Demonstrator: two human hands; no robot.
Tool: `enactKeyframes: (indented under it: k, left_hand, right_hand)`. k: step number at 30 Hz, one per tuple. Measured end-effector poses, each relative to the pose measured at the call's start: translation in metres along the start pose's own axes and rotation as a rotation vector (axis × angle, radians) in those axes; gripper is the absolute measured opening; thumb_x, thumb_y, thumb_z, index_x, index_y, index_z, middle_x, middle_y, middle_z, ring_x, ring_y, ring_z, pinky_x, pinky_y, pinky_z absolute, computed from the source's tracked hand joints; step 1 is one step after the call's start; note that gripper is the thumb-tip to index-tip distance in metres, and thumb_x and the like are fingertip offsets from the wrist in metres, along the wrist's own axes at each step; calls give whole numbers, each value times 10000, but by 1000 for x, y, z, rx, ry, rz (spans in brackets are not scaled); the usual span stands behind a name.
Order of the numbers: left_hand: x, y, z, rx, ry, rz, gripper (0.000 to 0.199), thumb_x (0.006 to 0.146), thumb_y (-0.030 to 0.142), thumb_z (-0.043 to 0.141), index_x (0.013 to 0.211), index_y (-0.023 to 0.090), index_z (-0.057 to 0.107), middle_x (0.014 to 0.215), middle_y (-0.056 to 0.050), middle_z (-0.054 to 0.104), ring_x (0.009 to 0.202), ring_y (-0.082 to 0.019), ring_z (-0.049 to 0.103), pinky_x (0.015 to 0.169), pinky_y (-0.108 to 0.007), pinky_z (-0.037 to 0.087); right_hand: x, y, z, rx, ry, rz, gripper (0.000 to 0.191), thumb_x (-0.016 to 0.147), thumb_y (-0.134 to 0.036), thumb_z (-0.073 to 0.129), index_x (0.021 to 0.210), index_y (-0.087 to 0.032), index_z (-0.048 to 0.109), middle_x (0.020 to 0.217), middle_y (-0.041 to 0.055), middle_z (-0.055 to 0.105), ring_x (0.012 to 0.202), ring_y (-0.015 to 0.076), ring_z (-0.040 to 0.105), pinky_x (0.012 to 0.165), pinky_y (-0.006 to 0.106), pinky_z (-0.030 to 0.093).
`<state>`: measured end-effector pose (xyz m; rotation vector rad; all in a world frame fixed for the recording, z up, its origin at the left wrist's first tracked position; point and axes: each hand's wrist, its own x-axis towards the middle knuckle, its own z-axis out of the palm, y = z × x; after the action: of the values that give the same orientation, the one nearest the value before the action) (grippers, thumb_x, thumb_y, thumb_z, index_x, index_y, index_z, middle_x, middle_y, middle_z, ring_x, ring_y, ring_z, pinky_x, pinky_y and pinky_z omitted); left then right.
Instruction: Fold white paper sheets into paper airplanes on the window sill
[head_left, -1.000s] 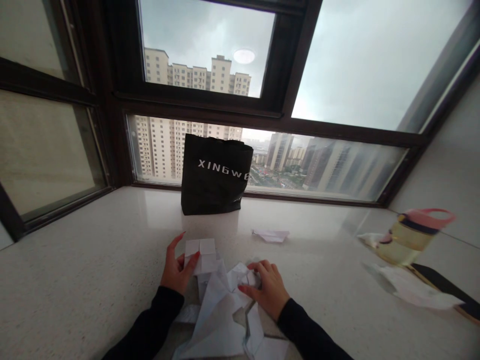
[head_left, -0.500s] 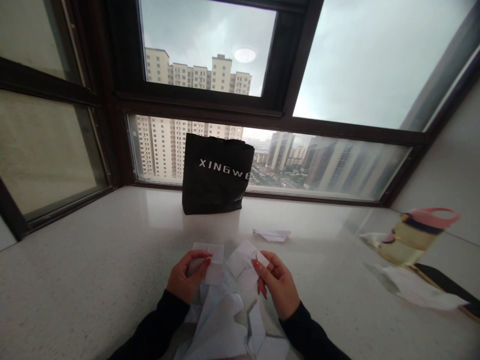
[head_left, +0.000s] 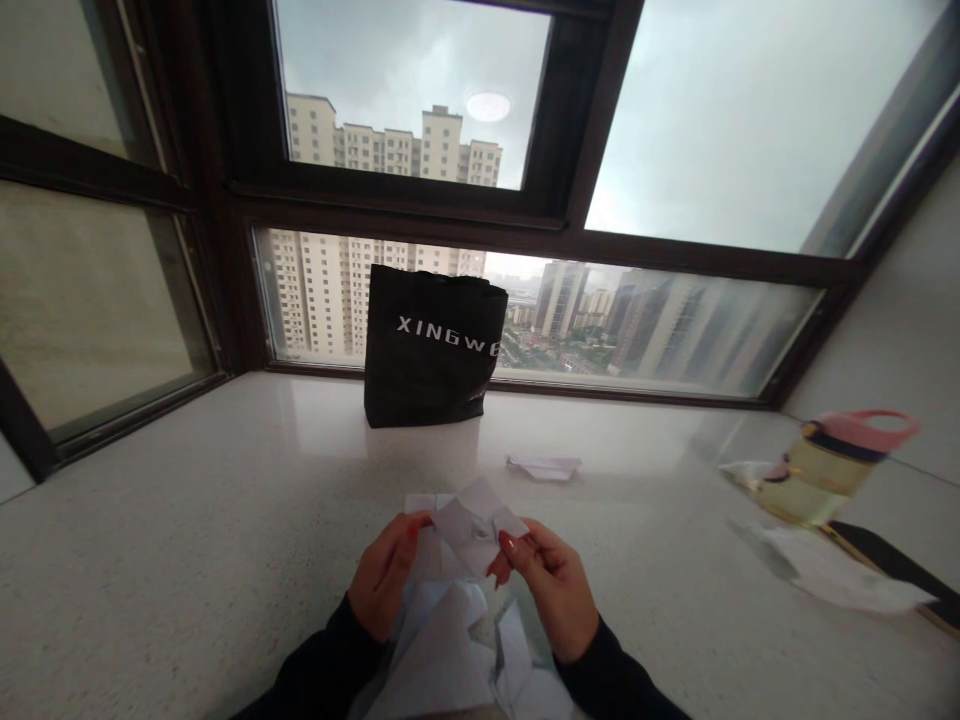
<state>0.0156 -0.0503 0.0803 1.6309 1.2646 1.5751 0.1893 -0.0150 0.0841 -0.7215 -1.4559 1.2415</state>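
White and creased, a folded paper (head_left: 480, 503) is held above the counter (head_left: 225, 540), pinched at its right corner by the right hand (head_left: 559, 580); its longer way is stretched leftward toward the left hand (head_left: 384, 575). Behind it, a paper square (head_left: 432, 555) is gripped by that hand and partly covered; whether the two papers are touching cannot be told.

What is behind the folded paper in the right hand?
A second folded sheet, pinched in the left hand; part of its left side shows. The front paper, held by the right hand, covers much of the rest; whether the two touch is unclear.
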Motion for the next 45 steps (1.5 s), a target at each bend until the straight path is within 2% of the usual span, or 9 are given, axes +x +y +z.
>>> enactKeyframes:
  k: [3, 7, 12, 16, 23, 29, 34, 40, 45]
  left_hand:
    - [-1, -1, 2, 15, -37, 28, 256, 791, 322, 379, 929, 192, 551, 935, -31, 593, 882, -179, 524, 768, -261, 382]
    - [-5, -7, 4, 55, -111, 69, 235, 781, 274, 409, 975, 194, 513, 975, -49, 569, 881, -179, 528, 737, -260, 410]
    - [-8, -9, 6, 166, -83, 137, 260, 764, 230, 416, 1009, 202, 498, 1014, -62, 549, 940, -199, 498, 768, -296, 407]
    - [-4, -7, 5, 194, -48, 119, 258, 744, 180, 426, 989, 196, 505, 979, -56, 563, 911, -182, 517, 777, -285, 407]
    - [-4, -15, 6, 221, -88, 189, 226, 710, 225, 455, 907, 190, 559, 880, -63, 608, 828, -185, 559, 680, -262, 447]
    - [-6, -17, 5, 235, -104, 246, 250, 728, 216, 433, 943, 186, 557, 908, -76, 607, 882, -198, 539, 714, -277, 432]
    - [-6, -7, 3, 131, -129, 212, 287, 807, 265, 317, 905, 176, 572, 867, -67, 616, 780, -169, 560, 663, -254, 438]
    - [-6, 2, 9, 153, -108, 30, 180, 748, 303, 462, 831, 177, 560, 750, -23, 626, 695, -162, 570, 636, -245, 439]
    - [-6, 0, 10, 161, -112, 54, 169, 734, 287, 481, 858, 196, 552, 791, -16, 623, 725, -163, 572, 653, -250, 439]
  right_hand:
    - [0, 1, -2, -9, 25, 51, 162, 670, -309, 604, 660, -156, 549, 460, -52, 507, 413, 75, 435, 413, 183, 332]
    - [-4, 2, 1, 46, -38, 120, 184, 643, -302, 629, 660, -164, 510, 527, -52, 506, 461, 76, 449, 431, 180, 329]
    - [-1, 7, 0, 37, -28, 108, 226, 673, -366, 588, 673, -178, 464, 438, -84, 469, 325, 52, 396, 337, 158, 294]
    - [2, 6, -2, 184, -44, 99, 211, 709, -366, 554, 743, -197, 433, 440, -80, 513, 261, 45, 372, 286, 148, 271]
    - [-6, -1, 11, 280, -164, 143, 230, 638, -274, 648, 779, -181, 492, 613, -31, 575, 494, 85, 519, 444, 180, 385]
    - [-6, 2, 11, 236, -152, 128, 222, 615, -236, 664, 770, -177, 516, 658, -27, 589, 582, 94, 544, 539, 198, 413]
    - [-5, 7, 10, 188, -133, 129, 206, 629, -251, 653, 753, -176, 507, 614, -38, 577, 494, 73, 512, 445, 167, 388]
    - [-8, 1, 13, 109, -165, 93, 212, 702, -335, 571, 812, -163, 517, 589, -35, 550, 437, 66, 489, 425, 179, 393]
    - [-8, 3, 11, 64, -131, 118, 227, 732, -382, 514, 781, -161, 521, 489, -59, 492, 331, 52, 422, 327, 164, 331]
